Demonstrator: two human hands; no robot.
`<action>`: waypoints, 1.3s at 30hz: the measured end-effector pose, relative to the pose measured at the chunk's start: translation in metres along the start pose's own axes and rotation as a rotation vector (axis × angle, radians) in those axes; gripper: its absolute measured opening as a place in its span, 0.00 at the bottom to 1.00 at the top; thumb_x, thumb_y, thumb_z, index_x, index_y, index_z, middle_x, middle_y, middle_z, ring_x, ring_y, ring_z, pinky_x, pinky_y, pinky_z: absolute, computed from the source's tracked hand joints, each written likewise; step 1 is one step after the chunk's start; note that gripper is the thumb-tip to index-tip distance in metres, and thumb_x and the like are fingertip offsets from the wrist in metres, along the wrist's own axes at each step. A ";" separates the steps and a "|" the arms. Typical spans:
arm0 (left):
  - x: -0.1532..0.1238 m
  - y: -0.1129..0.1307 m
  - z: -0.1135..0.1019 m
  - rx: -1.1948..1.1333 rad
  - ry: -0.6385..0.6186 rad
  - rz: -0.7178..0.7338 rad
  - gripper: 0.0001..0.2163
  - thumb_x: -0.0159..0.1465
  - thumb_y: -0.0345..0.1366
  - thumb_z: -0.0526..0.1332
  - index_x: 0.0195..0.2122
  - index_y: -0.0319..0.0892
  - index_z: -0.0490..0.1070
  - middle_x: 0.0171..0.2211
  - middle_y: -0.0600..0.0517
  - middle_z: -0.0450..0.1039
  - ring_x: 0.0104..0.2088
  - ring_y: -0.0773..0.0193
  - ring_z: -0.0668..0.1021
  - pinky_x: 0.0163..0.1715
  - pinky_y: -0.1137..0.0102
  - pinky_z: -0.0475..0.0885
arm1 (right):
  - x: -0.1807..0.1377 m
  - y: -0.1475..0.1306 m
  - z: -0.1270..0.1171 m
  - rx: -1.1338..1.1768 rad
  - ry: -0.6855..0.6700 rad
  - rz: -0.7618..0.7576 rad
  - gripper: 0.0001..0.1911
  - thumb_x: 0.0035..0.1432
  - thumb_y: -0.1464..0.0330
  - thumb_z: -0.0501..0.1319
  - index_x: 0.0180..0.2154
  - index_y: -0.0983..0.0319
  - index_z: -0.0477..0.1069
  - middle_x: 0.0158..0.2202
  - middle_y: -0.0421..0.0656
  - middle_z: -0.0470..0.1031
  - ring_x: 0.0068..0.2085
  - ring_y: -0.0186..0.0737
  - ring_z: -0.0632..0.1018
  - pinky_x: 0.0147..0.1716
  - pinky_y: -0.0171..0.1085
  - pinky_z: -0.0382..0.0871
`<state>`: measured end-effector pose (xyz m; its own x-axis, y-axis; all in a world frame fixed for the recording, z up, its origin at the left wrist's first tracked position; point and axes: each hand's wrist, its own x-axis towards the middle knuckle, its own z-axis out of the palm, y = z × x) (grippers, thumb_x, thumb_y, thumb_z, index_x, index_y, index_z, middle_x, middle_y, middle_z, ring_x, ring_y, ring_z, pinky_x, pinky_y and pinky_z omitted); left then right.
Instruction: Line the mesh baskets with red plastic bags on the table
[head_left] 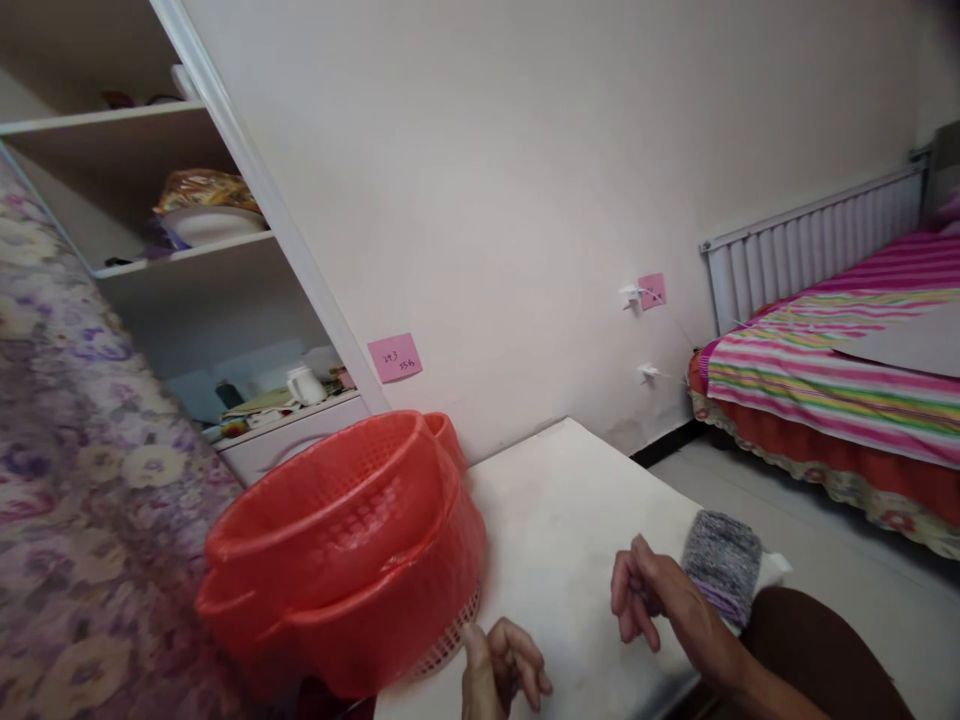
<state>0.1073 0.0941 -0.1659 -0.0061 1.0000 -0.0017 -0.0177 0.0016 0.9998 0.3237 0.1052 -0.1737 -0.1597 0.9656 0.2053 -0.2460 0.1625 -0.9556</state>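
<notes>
Both hands were bare, without gloves, rings or a watch. The left hand (501,672) showed only its fingers at the frame edge. The right hand (646,597) continued into a bare forearm, followed by a dark brown sleeve (817,650).

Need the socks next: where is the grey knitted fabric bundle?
The grey knitted fabric bundle lies at the white table's right edge, just beyond the right hand.

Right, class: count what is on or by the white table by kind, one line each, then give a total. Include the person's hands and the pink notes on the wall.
Red plastic baskets: 2, nested
Grey knitted cloth: 1
Pink sticky notes: 2, the other
Hands: 2, left hand and right hand, both empty
Total: 7
</notes>
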 end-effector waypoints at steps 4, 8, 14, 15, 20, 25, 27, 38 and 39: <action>-0.006 0.016 0.014 0.060 -0.010 0.060 0.39 0.54 0.74 0.37 0.19 0.44 0.70 0.12 0.52 0.62 0.19 0.61 0.68 0.29 0.65 0.66 | 0.002 -0.010 -0.001 -0.076 -0.020 -0.014 0.41 0.62 0.40 0.36 0.21 0.63 0.70 0.14 0.43 0.71 0.16 0.31 0.65 0.20 0.34 0.56; -0.004 0.017 0.022 0.074 -0.006 0.067 0.38 0.55 0.73 0.38 0.18 0.44 0.69 0.12 0.52 0.62 0.19 0.62 0.68 0.27 0.67 0.64 | 0.005 -0.010 -0.004 -0.131 -0.013 0.047 0.42 0.62 0.40 0.34 0.19 0.62 0.68 0.11 0.41 0.67 0.14 0.30 0.62 0.18 0.33 0.51; 0.008 0.004 0.018 0.068 -0.010 0.016 0.40 0.53 0.75 0.37 0.17 0.43 0.69 0.12 0.53 0.61 0.18 0.62 0.69 0.28 0.66 0.66 | 0.010 -0.016 0.001 -0.220 0.013 0.099 0.43 0.63 0.41 0.31 0.15 0.61 0.63 0.09 0.38 0.61 0.15 0.30 0.59 0.22 0.35 0.53; 0.010 0.002 0.016 0.070 -0.011 0.009 0.40 0.53 0.75 0.37 0.17 0.43 0.69 0.11 0.53 0.60 0.18 0.62 0.69 0.27 0.66 0.65 | 0.010 -0.017 0.002 -0.223 0.014 0.099 0.43 0.63 0.41 0.31 0.15 0.61 0.63 0.09 0.38 0.60 0.15 0.30 0.60 0.23 0.35 0.54; 0.014 -0.003 0.012 0.062 -0.024 0.001 0.40 0.54 0.74 0.37 0.18 0.42 0.69 0.11 0.54 0.60 0.18 0.64 0.68 0.26 0.68 0.61 | 0.012 -0.015 0.001 -0.205 0.022 0.118 0.41 0.64 0.43 0.33 0.14 0.60 0.61 0.08 0.37 0.57 0.16 0.32 0.61 0.26 0.37 0.57; 0.012 -0.003 0.012 0.038 -0.023 -0.019 0.40 0.54 0.75 0.39 0.18 0.41 0.69 0.11 0.54 0.59 0.18 0.65 0.68 0.26 0.69 0.60 | 0.011 -0.014 0.002 -0.192 0.025 0.128 0.41 0.64 0.43 0.34 0.14 0.60 0.61 0.08 0.37 0.57 0.15 0.31 0.60 0.26 0.37 0.57; 0.012 -0.004 0.014 0.036 -0.013 -0.036 0.40 0.52 0.75 0.39 0.18 0.41 0.69 0.11 0.54 0.59 0.17 0.65 0.68 0.26 0.69 0.60 | 0.012 -0.013 0.002 -0.199 0.024 0.133 0.41 0.64 0.43 0.33 0.14 0.60 0.62 0.08 0.37 0.57 0.16 0.31 0.61 0.26 0.37 0.56; 0.012 -0.004 0.014 0.036 -0.030 -0.016 0.39 0.54 0.74 0.40 0.18 0.41 0.69 0.11 0.54 0.60 0.17 0.65 0.67 0.26 0.70 0.60 | 0.018 -0.002 -0.002 -0.211 -0.015 0.130 0.42 0.62 0.40 0.31 0.15 0.60 0.63 0.08 0.37 0.59 0.15 0.31 0.60 0.24 0.35 0.56; 0.013 -0.005 0.013 0.037 -0.029 -0.022 0.39 0.53 0.75 0.40 0.17 0.41 0.69 0.11 0.54 0.60 0.16 0.65 0.68 0.25 0.70 0.59 | 0.018 -0.001 -0.003 -0.212 -0.015 0.129 0.42 0.61 0.40 0.31 0.15 0.60 0.63 0.08 0.38 0.60 0.15 0.31 0.60 0.23 0.35 0.55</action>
<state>0.1208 0.1067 -0.1703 0.0232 0.9994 -0.0242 0.0190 0.0237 0.9995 0.3239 0.1229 -0.1693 -0.1911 0.9783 0.0805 -0.0170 0.0787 -0.9968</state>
